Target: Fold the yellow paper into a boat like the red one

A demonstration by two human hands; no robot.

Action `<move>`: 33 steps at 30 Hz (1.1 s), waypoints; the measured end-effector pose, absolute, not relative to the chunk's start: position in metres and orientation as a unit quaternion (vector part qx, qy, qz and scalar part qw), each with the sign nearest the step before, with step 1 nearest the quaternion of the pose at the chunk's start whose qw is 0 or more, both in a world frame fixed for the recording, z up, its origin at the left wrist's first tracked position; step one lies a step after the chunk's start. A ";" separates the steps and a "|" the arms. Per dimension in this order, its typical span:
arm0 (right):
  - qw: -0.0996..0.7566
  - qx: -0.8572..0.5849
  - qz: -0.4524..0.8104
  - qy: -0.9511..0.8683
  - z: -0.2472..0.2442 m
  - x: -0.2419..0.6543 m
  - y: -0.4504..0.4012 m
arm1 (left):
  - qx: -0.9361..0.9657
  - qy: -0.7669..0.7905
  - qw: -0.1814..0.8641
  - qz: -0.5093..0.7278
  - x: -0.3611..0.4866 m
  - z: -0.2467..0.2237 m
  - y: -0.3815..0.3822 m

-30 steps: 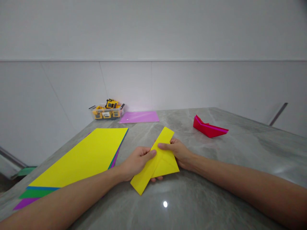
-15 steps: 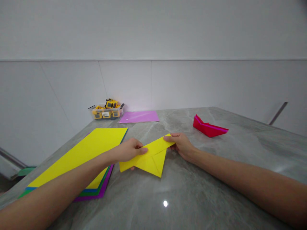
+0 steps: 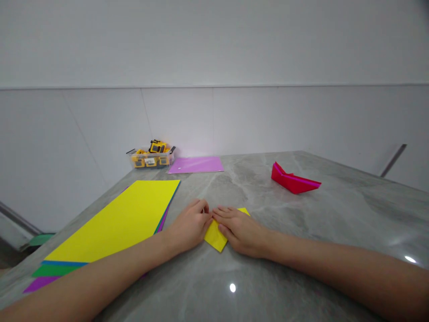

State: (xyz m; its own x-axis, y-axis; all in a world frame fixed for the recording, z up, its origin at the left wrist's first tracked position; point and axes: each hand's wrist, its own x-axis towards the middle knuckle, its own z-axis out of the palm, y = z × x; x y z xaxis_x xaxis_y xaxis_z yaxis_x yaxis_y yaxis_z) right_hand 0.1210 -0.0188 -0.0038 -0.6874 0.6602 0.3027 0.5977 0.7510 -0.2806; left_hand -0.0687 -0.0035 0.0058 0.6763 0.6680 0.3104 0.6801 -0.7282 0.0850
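Observation:
A folded piece of yellow paper (image 3: 216, 238) lies on the grey marbled table between my hands, mostly covered by them. My left hand (image 3: 191, 224) has its fingers curled in a pinch at the paper's left side; the part it grips is hidden behind the fingers. Stretched out flat, the fingers of my right hand (image 3: 241, 229) press down on top of the paper. The two hands' fingertips meet near its upper edge. One yellow corner sticks out beyond the right hand, and another points toward me.
Left of my hands lies a stack of coloured sheets (image 3: 124, 219), yellow on top. A clear plastic box (image 3: 150, 160) with yellow-and-black toys stands at the back left, beside a flat lilac sheet (image 3: 197, 164). A red folded paper boat (image 3: 294, 180) rests at the right.
The yellow paper, held out between both hands before, now lies lower on the table and shows less of itself. My right hand has moved left and flattened over it.

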 end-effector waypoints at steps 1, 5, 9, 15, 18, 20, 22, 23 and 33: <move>0.188 -0.351 0.083 -0.913 -0.004 0.121 -0.019 | -0.917 -0.373 0.038 -0.139 -0.068 0.008 -0.005; 0.178 -0.355 0.072 -0.915 -0.001 0.125 -0.018 | -0.913 -0.398 0.084 -0.042 -0.065 0.016 -0.013; 0.139 -0.377 0.030 -0.915 0.001 0.132 -0.018 | -0.883 -0.460 0.083 0.028 -0.067 0.025 -0.021; 0.082 -0.410 -0.072 -0.906 0.002 0.138 -0.019 | -0.846 -0.522 0.095 0.055 -0.079 0.034 -0.022; 0.052 -0.427 -0.110 -0.896 0.004 0.140 -0.018 | -0.841 -0.530 0.096 0.056 -0.085 0.037 -0.020; 0.033 -0.447 -0.121 -0.886 0.007 0.142 -0.018 | -0.839 -0.532 0.098 0.055 -0.087 0.038 -0.019; 0.021 -0.467 -0.120 -0.876 0.011 0.143 -0.017 | -0.837 -0.534 0.101 0.054 -0.087 0.037 -0.019; 0.017 -0.476 -0.118 -0.871 0.012 0.143 -0.017 | -0.836 -0.536 0.104 0.053 -0.087 0.036 -0.019; 0.135 -0.506 0.040 -0.851 0.020 0.139 -0.011 | -0.866 -0.477 0.152 0.000 -0.076 0.020 -0.009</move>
